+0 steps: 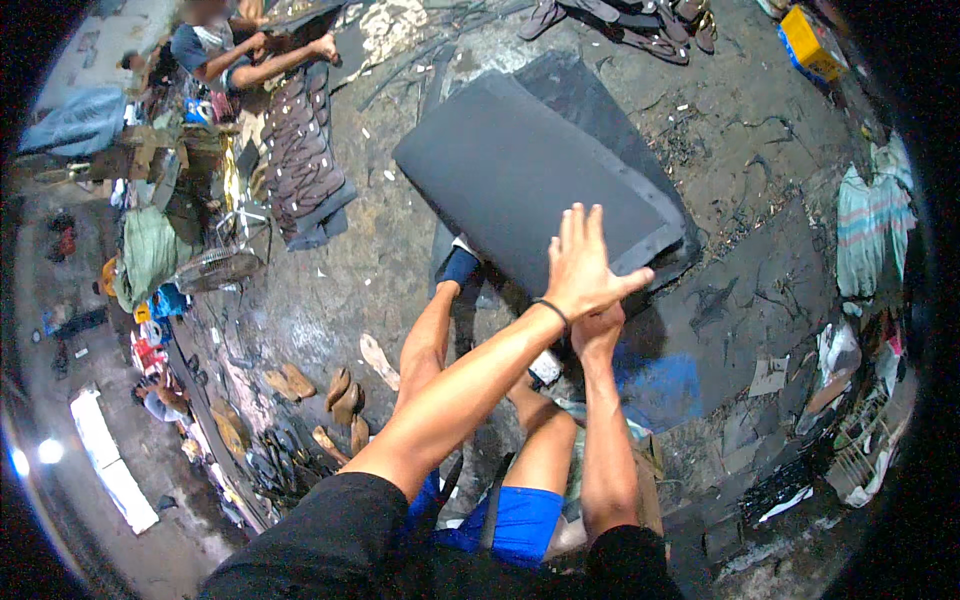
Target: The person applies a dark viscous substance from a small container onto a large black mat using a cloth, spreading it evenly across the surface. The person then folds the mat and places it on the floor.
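Observation:
A dark grey rectangular sheet [510, 160] lies tilted in front of me, on top of another dark sheet [655, 150]. My left hand [582, 265] is spread over its near right part, fingers straight and thumb out to the side. A dark band circles that wrist. Whether the palm touches the sheet, I cannot tell. Just below it, my right hand [600, 328] is curled near the sheet's near edge. The left hand partly covers it, and what it holds, if anything, is hidden.
Rows of dark sandal soles [300, 160] lie at left, near a seated person [215, 55]. A fan [220, 265] stands below them. Sandals [640, 25] are piled at the far edge. A yellow-blue box [812, 45] and a pale green sack [872, 230] are at right.

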Demonstrator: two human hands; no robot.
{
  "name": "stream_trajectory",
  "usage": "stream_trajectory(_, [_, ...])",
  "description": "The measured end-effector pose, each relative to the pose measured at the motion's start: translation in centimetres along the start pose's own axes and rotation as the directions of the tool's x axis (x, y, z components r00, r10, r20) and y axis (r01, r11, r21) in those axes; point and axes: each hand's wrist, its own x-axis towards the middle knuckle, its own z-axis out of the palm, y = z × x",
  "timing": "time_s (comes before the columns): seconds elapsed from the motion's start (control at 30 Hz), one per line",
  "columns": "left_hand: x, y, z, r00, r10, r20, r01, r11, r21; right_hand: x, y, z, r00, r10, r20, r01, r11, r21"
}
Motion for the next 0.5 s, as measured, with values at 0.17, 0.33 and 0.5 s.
stream_trajectory(0.17, [0.9,2.7,5.5,0.989,0.093,0.111,-0.143,0.759,0.635,-2.7,2.9,1.6,0.995,-0.092,-0.026,0.094,0.988,0.121])
stream_trajectory(0.33, [2.1,1.0,5.6,0.988,0.151,0.032,-0.141,0.793,0.593,-1.7,-1.3,1.5,0.994,-0.096,-0.048,0.102,0.984,0.147])
stream_trajectory(0.5, [0.7,0.9,-2.2,0.928,0.244,-0.282,-0.15,0.937,0.316,0.3,-1.5,1.8,0.983,-0.151,0.105,0.134,0.98,0.148])
